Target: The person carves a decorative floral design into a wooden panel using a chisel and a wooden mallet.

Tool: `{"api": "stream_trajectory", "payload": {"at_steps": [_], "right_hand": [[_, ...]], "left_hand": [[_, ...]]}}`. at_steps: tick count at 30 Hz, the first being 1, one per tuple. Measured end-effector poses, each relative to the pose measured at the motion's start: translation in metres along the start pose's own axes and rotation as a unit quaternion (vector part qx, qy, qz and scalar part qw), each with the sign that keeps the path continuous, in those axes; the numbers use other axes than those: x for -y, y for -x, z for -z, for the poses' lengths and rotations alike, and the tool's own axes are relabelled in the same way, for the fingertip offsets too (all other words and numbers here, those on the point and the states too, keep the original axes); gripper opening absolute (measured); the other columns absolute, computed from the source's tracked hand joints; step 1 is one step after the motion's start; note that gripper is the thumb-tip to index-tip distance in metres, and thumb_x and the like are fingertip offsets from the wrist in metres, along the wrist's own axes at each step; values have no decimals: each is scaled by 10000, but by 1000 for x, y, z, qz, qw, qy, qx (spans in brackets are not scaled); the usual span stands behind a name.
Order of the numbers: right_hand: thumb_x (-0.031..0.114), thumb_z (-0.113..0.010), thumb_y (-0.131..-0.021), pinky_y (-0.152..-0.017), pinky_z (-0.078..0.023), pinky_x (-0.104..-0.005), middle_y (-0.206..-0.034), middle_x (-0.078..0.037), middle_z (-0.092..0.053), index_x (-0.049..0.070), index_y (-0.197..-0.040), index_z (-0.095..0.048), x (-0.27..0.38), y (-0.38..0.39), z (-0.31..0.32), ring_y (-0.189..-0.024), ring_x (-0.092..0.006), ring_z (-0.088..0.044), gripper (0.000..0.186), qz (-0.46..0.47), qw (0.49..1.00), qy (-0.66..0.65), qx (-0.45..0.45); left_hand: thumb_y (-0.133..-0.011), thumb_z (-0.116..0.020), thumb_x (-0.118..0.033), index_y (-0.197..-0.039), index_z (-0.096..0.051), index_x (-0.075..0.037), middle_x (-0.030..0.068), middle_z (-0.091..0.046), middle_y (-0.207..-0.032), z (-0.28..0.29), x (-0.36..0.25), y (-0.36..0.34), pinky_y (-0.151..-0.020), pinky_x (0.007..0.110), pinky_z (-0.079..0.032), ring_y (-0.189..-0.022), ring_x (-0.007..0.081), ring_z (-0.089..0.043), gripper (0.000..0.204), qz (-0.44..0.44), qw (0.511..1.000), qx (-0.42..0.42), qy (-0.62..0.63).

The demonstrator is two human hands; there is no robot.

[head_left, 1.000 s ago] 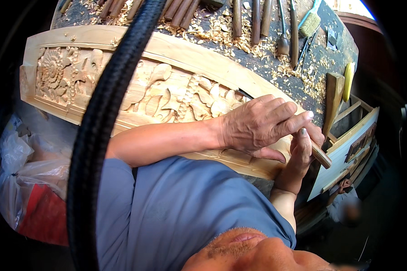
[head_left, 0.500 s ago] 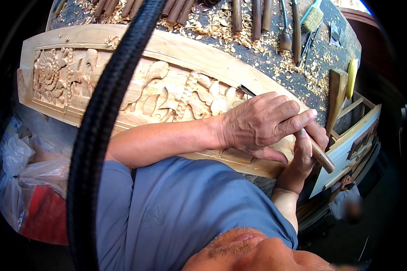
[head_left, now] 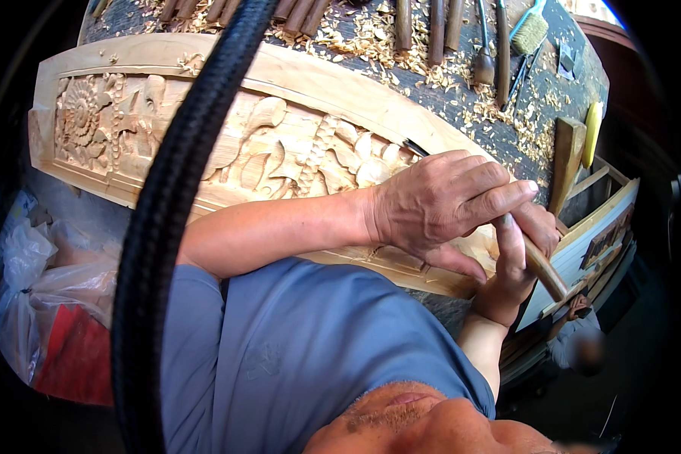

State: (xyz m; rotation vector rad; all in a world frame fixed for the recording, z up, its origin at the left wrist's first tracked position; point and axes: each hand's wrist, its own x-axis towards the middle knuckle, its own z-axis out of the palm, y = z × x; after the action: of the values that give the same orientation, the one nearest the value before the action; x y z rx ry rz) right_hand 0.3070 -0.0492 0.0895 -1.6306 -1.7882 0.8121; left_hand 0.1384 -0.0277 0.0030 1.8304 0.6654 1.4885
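your two bare hands meet over a long, pale carved wooden panel (head_left: 268, 155), with one chisel (head_left: 546, 271) between them. the step in hand looks like paring the relief close to the panel's border (head_left: 356, 87) — a judgement from where the blade (head_left: 414, 147) sits. your right hand (head_left: 513, 253) is wrapped around the chisel's wooden handle, whose butt end sticks out just to the right of it, toward your body. your left hand (head_left: 431, 200) lies palm down over the forward part of the tool, fingers bent and pointing right, thumb spread apart from them; whether it closes on the shaft is hidden, so that cannot be told. the dark blade shows just beyond your left knuckles, near the inner edge of the border; whether its tip touches wood is too small to make out. the panel lies beneath your left hand and runs well off to its left, flowers and leaves exposed there. the next move seems to call for small, steady pressure from the right hand while the left guides — a slip could score the border. beyond both hands, shavings (head_left: 499, 117) and wooden-handled tools (head_left: 436, 38) lie on a dark workbench (head_left: 586, 83).
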Motion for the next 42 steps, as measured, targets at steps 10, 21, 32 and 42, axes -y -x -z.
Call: {"api": "stream_trajectory", "payload": {"at_steps": [10,21,32,42], "right_hand": [[202,-679,-842,-784,-486,-388,-860,-165,-730,-26,-1000,-760,-23,13,0,-824,-251,-641,289,-94,994,-63,-5],[219,-640,-843,-648,-499,-349,-728,-158,-720,-45,-863,-741,-49,-5,-2,-633,-243,-663,284,7,991,-119,58],[251,-596,-851,-638,-505,-350,-705,-140,-709,-42,-813,-731,-63,-6,-9,-638,-243,-670,325,-2,981,-181,73],[123,-642,-902,-920,-478,-399,-1027,-133,-656,40,-1087,-635,-32,7,-23,-972,-261,-612,203,32,988,-122,88]], "left_hand": [[-757,-765,-643,-1356,-493,37,157,-610,-1060,5,-2,-3,-796,440,-552,-927,345,-658,946,18,999,31,4],[-647,-869,-548,-1318,-572,8,131,-646,-1021,2,1,-5,-700,403,-563,-851,327,-680,921,57,998,28,-6],[-684,-829,-621,-1229,-616,-21,95,-618,-919,4,0,-7,-627,366,-541,-763,275,-661,838,79,996,36,-37],[-680,-781,-711,-1127,-668,-51,74,-608,-885,14,-5,-7,-592,353,-528,-718,245,-661,805,88,991,-3,-103]]}}
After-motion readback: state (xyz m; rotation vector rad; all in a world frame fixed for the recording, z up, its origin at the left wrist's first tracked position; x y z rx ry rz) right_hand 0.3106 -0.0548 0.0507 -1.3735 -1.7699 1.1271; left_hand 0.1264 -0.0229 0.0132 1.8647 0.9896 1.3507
